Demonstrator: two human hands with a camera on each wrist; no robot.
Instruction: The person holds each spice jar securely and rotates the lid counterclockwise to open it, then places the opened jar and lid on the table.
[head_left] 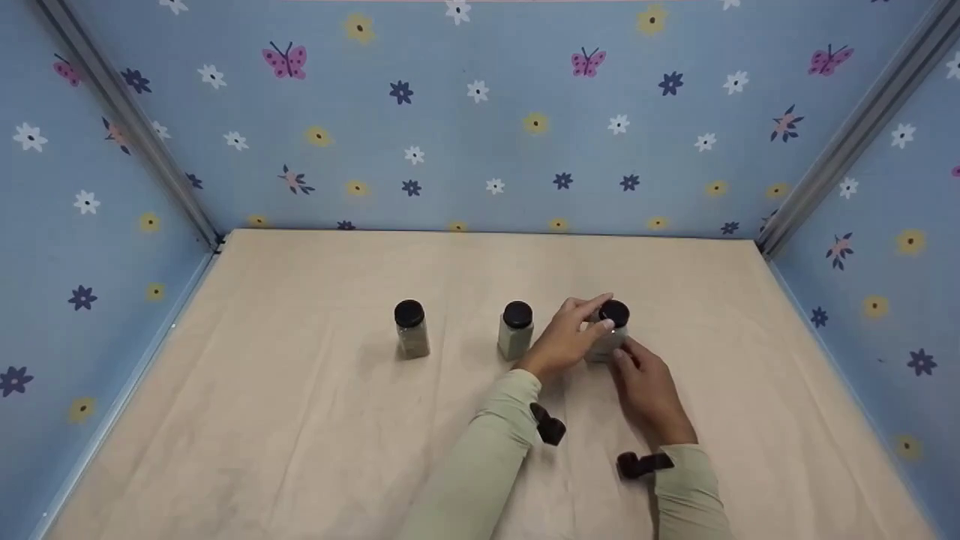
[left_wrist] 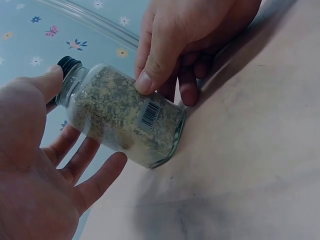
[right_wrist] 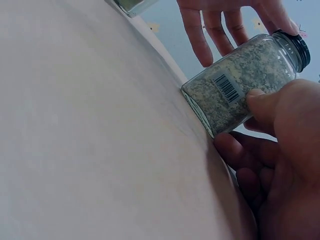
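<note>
A glass spice jar [head_left: 609,346] with a black lid [head_left: 616,312] stands on the cloth at the right of the row. It holds pale, flaky dried seasoning and carries a barcode label [left_wrist: 149,114]. My left hand [head_left: 564,339] pinches the lid from the left, its thumb on the near side. The other left fingers spread beside the glass in the left wrist view. Low on the jar's right side, my right hand [head_left: 654,386] grips the glass body, its thumb beside the barcode in the right wrist view. The jar's base appears to rest on the cloth.
Two more black-lidded jars stand to the left: one with greenish contents [head_left: 515,334] close to my left wrist, another with brownish contents [head_left: 412,335] farther off. A beige cloth [head_left: 300,420] covers the table. Blue flowered panels [head_left: 480,135] enclose the back and sides.
</note>
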